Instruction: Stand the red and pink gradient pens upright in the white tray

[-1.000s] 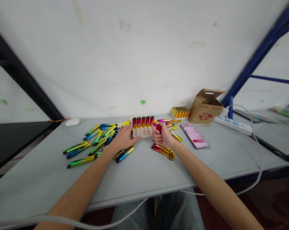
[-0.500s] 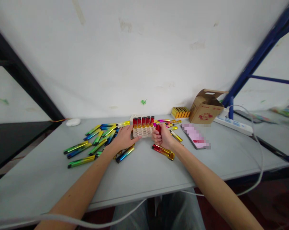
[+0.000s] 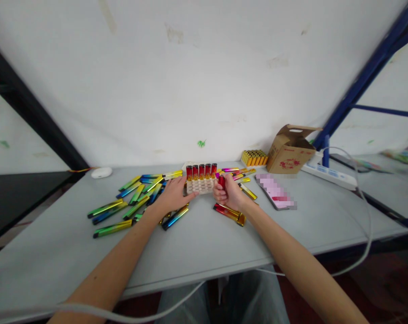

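A pale slotted tray (image 3: 200,186) stands at the middle of the grey table (image 3: 204,243), with a back row of several red lighters (image 3: 201,171) upright in it. My left hand (image 3: 172,194) rests against the tray's left side, fingers spread on it. My right hand (image 3: 228,193) is closed around a red lighter (image 3: 221,181), held upright just right of the tray. Two red-and-gold lighters (image 3: 229,213) lie in front of my right hand.
Several green, blue and yellow lighters (image 3: 129,200) lie scattered left of the tray. A yellow lighter block (image 3: 254,158), a brown carton (image 3: 289,150), a phone (image 3: 275,191), a power strip (image 3: 328,175) and a white cable (image 3: 366,211) sit to the right. A white puck (image 3: 102,172) is far left.
My right hand with the red lighter has shifted slightly left, closer to the tray. My left hand stays on the tray.
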Action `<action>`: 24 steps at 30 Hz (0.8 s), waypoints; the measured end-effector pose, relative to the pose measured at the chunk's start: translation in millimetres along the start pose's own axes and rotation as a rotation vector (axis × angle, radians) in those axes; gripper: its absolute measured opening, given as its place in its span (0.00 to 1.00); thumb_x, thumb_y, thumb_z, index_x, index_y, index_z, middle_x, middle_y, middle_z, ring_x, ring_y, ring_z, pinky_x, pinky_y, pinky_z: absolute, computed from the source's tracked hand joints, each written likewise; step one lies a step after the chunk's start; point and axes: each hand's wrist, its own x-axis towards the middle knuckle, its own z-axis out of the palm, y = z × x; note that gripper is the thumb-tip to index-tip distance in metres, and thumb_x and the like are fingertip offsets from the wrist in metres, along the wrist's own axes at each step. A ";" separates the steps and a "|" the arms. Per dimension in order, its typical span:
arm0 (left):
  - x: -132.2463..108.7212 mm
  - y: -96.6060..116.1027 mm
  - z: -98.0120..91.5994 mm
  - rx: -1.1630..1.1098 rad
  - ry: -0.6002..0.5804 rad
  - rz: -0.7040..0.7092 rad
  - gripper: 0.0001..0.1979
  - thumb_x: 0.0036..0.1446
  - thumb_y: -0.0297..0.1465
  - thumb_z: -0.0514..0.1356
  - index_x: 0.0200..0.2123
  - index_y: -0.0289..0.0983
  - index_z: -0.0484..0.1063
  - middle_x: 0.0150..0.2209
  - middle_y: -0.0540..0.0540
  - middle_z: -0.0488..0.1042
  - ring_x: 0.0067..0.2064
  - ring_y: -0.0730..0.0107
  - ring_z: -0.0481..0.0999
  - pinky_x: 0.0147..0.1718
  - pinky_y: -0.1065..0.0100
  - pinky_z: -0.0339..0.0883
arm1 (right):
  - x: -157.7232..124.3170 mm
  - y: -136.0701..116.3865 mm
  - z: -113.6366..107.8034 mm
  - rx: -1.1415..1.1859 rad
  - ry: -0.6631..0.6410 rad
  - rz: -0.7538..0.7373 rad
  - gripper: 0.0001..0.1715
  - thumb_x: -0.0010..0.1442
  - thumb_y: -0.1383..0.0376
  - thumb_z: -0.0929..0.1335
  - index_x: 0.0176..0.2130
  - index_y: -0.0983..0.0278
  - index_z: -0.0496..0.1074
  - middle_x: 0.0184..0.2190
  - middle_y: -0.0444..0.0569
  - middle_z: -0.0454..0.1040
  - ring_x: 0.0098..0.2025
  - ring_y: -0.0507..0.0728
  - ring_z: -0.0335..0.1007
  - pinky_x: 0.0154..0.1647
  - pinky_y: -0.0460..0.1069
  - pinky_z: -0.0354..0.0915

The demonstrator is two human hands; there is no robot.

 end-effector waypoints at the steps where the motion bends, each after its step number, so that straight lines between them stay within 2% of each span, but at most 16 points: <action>1: 0.0 -0.1 -0.1 0.000 -0.001 -0.001 0.29 0.57 0.49 0.55 0.54 0.33 0.65 0.52 0.33 0.71 0.55 0.47 0.69 0.55 0.50 0.59 | 0.3 0.6 -0.4 -0.004 -0.004 0.004 0.29 0.61 0.43 0.55 0.21 0.60 0.50 0.12 0.34 0.45 0.15 0.46 0.33 0.13 0.42 0.35; 5: -0.4 1.2 -1.7 0.006 -0.010 -0.002 0.30 0.57 0.49 0.55 0.54 0.33 0.64 0.53 0.34 0.71 0.55 0.47 0.68 0.56 0.50 0.59 | 0.8 2.8 -3.6 0.004 -0.041 -0.052 0.29 0.58 0.40 0.58 0.26 0.62 0.58 0.14 0.36 0.53 0.14 0.45 0.39 0.13 0.41 0.36; 8: -0.6 2.5 -3.0 0.000 -0.021 0.001 0.30 0.58 0.49 0.55 0.55 0.33 0.64 0.52 0.33 0.71 0.54 0.48 0.69 0.55 0.50 0.59 | 0.5 1.5 -6.7 0.038 -0.060 -0.151 0.22 0.58 0.46 0.60 0.32 0.62 0.62 0.18 0.39 0.62 0.14 0.47 0.49 0.12 0.40 0.39; 12: -0.6 1.8 -2.2 -0.008 -0.008 -0.003 0.30 0.57 0.48 0.55 0.55 0.33 0.64 0.52 0.33 0.71 0.54 0.48 0.69 0.55 0.50 0.59 | 1.6 -3.5 -10.4 0.037 0.061 -0.210 0.09 0.56 0.58 0.64 0.32 0.62 0.63 0.23 0.40 0.67 0.18 0.49 0.61 0.12 0.41 0.48; 14: -0.7 0.9 -1.4 -0.007 -0.008 -0.007 0.31 0.57 0.48 0.56 0.56 0.33 0.64 0.53 0.33 0.71 0.55 0.48 0.69 0.56 0.50 0.59 | 3.3 -5.4 -12.7 -0.003 0.124 -0.273 0.08 0.55 0.60 0.66 0.33 0.62 0.65 0.25 0.41 0.69 0.22 0.51 0.66 0.15 0.43 0.56; 16: -1.0 0.6 -1.2 -0.007 -0.016 -0.011 0.31 0.57 0.49 0.55 0.56 0.33 0.63 0.53 0.33 0.71 0.55 0.47 0.69 0.56 0.50 0.59 | 5.3 -6.2 -15.9 -0.064 0.158 -0.377 0.10 0.54 0.60 0.69 0.34 0.62 0.68 0.29 0.43 0.73 0.28 0.52 0.70 0.23 0.45 0.64; 20: -1.3 1.5 -2.0 -0.014 -0.024 -0.011 0.31 0.58 0.50 0.54 0.55 0.33 0.64 0.52 0.33 0.71 0.54 0.47 0.69 0.55 0.50 0.60 | 7.3 -6.6 -23.0 -0.290 0.199 -0.614 0.12 0.53 0.58 0.72 0.35 0.62 0.74 0.35 0.46 0.75 0.41 0.54 0.70 0.38 0.47 0.66; 22: -1.0 1.5 -2.3 -0.021 -0.023 -0.010 0.31 0.57 0.49 0.55 0.55 0.32 0.64 0.52 0.33 0.71 0.54 0.47 0.69 0.55 0.50 0.60 | 6.9 -7.3 -25.9 -0.444 0.250 -0.710 0.12 0.53 0.58 0.72 0.36 0.61 0.76 0.36 0.46 0.75 0.42 0.54 0.68 0.40 0.47 0.65; 24: -0.2 0.8 -2.4 -0.038 -0.009 0.000 0.31 0.57 0.49 0.56 0.55 0.32 0.64 0.52 0.33 0.71 0.54 0.47 0.70 0.55 0.50 0.60 | 6.9 -7.6 -28.7 -0.563 0.312 -0.760 0.10 0.52 0.59 0.73 0.35 0.61 0.76 0.33 0.45 0.74 0.39 0.55 0.67 0.36 0.46 0.64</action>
